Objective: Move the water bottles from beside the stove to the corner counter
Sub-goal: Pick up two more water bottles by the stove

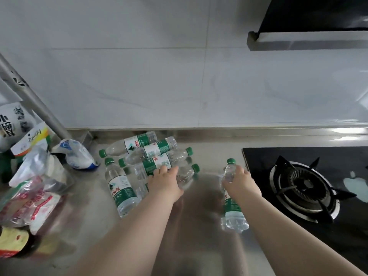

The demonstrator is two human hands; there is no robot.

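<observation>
Several clear water bottles with green caps and green labels lie in a pile [147, 150] on the steel counter, left of the stove. My left hand [165, 180] rests on the pile's near side, fingers closed over one lying bottle [187, 174]. My right hand [240, 182] grips the upper half of another water bottle [232, 196] that lies apart from the pile, close to the stove's left edge, cap pointing away from me. One more bottle [121, 188] lies at the left of the pile.
A black gas stove [304, 186] with a burner fills the right side, under a range hood [310, 26]. Food bags and packets [31, 172] crowd the left counter beside a slanted metal pole [33, 100]. A white tiled wall backs the counter.
</observation>
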